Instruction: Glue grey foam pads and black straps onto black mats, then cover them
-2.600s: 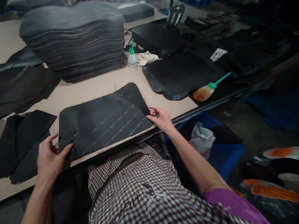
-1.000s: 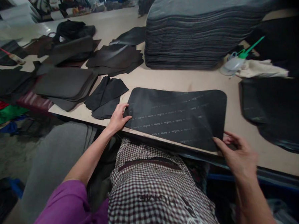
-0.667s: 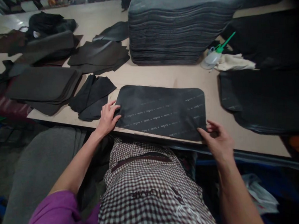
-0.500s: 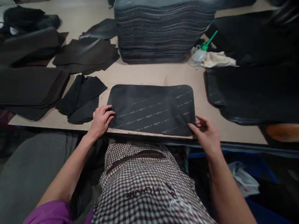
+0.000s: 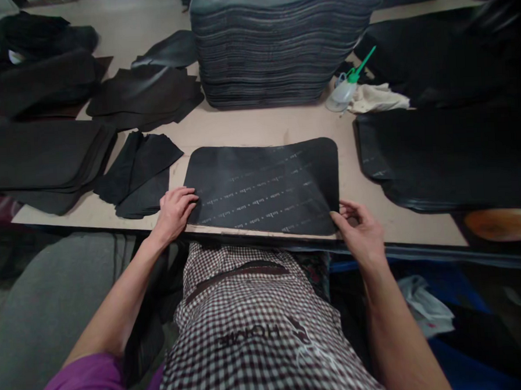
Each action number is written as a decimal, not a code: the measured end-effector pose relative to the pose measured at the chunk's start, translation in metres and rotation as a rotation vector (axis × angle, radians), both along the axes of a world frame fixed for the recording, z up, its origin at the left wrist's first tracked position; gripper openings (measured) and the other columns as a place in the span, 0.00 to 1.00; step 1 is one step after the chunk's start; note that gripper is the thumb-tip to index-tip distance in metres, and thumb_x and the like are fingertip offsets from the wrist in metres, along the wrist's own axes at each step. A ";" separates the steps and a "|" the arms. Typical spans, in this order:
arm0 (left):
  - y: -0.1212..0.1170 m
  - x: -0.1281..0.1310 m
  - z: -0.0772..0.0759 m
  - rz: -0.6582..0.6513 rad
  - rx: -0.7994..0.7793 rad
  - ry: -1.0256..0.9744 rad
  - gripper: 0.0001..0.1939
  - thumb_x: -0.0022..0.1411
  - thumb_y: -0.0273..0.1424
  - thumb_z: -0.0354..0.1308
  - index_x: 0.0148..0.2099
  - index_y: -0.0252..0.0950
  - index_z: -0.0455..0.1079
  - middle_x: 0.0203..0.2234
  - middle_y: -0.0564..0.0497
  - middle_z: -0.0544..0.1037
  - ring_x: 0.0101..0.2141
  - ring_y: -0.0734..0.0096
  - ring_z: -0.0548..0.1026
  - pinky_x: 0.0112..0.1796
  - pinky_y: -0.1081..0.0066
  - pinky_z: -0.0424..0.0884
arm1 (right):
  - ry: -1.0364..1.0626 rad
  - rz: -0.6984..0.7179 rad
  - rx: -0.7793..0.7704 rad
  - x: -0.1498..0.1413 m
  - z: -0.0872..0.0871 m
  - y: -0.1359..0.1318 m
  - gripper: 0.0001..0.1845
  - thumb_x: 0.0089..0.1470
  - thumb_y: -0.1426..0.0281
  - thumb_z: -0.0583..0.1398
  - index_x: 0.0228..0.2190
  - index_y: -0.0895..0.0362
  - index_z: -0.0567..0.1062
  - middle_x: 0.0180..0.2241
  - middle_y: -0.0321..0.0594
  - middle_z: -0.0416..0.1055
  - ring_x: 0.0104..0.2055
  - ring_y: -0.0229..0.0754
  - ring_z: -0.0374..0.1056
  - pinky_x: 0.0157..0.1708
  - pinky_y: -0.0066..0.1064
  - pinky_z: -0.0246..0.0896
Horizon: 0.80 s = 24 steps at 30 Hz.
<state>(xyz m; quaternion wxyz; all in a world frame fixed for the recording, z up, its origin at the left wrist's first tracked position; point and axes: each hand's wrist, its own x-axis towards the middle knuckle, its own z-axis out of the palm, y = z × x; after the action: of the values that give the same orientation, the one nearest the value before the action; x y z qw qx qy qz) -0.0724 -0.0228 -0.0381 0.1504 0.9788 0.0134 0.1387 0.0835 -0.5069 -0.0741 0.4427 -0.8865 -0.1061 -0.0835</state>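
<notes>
A black rectangular sheet [image 5: 264, 186] with rounded corners and rows of small pale print lies flat at the near edge of the tan table [image 5: 257, 128]. My left hand [image 5: 174, 211] rests on its near left corner, fingers bent over the edge and pinching it. My right hand [image 5: 362, 233] pinches the near right corner between thumb and fingers. My checked apron fills the bottom of the view.
A tall stack of grey sheets [image 5: 279, 42] stands behind. Small black cloth pieces [image 5: 139, 169] and a flat dark pile [image 5: 40, 157] lie left. Another black pile [image 5: 450, 156] lies right, with a green-nozzled squeeze bottle [image 5: 346, 86], a white rag [image 5: 375, 99] and an orange bottle [image 5: 502, 224].
The view swung from right to left and then settled centred on the sheet. Both hands kept hold of the sheet's near corners while squaring it to the table edge.
</notes>
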 end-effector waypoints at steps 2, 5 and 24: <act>0.000 0.000 0.000 -0.004 0.005 -0.002 0.13 0.74 0.36 0.51 0.54 0.41 0.73 0.58 0.46 0.77 0.61 0.56 0.68 0.60 0.52 0.61 | -0.008 -0.010 -0.004 0.000 -0.001 -0.001 0.23 0.57 0.55 0.67 0.50 0.52 0.79 0.36 0.38 0.74 0.36 0.45 0.70 0.45 0.40 0.68; 0.000 0.000 -0.001 -0.005 0.006 -0.007 0.13 0.74 0.35 0.51 0.54 0.41 0.73 0.58 0.46 0.76 0.61 0.56 0.68 0.60 0.51 0.61 | -0.001 -0.004 0.008 0.001 -0.003 -0.002 0.22 0.57 0.55 0.66 0.49 0.52 0.78 0.36 0.38 0.74 0.37 0.45 0.70 0.46 0.40 0.68; 0.003 0.001 -0.005 -0.013 -0.003 0.013 0.15 0.74 0.37 0.48 0.57 0.45 0.70 0.59 0.47 0.77 0.61 0.54 0.70 0.60 0.47 0.63 | 0.016 0.031 -0.059 0.005 0.007 0.002 0.24 0.60 0.52 0.61 0.49 0.56 0.73 0.37 0.42 0.72 0.37 0.48 0.69 0.46 0.44 0.68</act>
<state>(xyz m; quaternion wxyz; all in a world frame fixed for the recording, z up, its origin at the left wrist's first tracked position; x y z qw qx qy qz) -0.0709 -0.0203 -0.0433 0.1526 0.9795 0.0083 0.1313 0.0881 -0.5053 -0.0671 0.4184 -0.8980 -0.1187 -0.0661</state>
